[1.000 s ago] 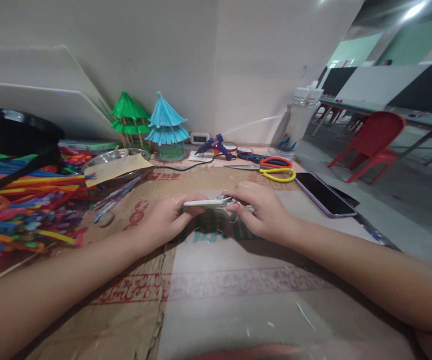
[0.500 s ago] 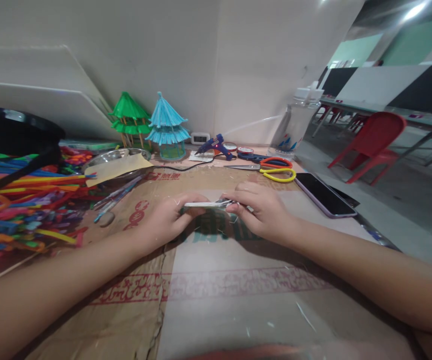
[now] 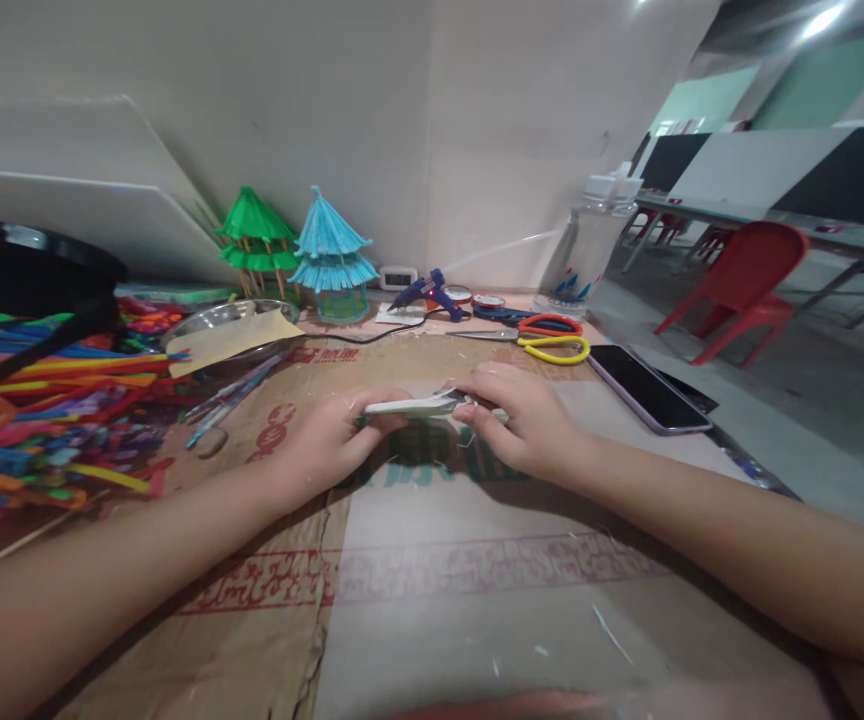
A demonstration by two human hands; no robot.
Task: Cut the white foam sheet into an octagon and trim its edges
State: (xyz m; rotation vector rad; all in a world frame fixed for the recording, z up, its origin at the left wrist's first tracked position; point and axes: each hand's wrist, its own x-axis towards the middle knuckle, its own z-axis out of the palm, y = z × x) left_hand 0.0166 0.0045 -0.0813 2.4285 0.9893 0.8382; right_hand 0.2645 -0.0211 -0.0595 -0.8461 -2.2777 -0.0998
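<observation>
A thin, flat whitish piece [image 3: 423, 405] is held edge-on between my two hands, above a translucent sheet [image 3: 432, 620] on the cardboard surface. My left hand [image 3: 338, 430] pinches its left end between thumb and fingers. On the right end, my right hand [image 3: 518, 415] is closed, its thumb and fingertips pressed together at the piece. Thin white strands stick out by the right fingertips; what exactly they belong to is too small to tell. Small white scraps lie on the sheet below.
Colourful pipe cleaners [image 3: 42, 410] and a metal bowl [image 3: 207, 318] are at left. Behind are green [image 3: 252, 235] and blue [image 3: 332, 250] paper pavilions, a glue gun [image 3: 428, 292], yellow-handled scissors [image 3: 556, 348] and a bottle [image 3: 586, 245]. A phone [image 3: 649, 388] lies right.
The piece has tilted slightly, showing a little more of its face. Both hands keep their hold and have barely moved. The whole view has shifted slightly.
</observation>
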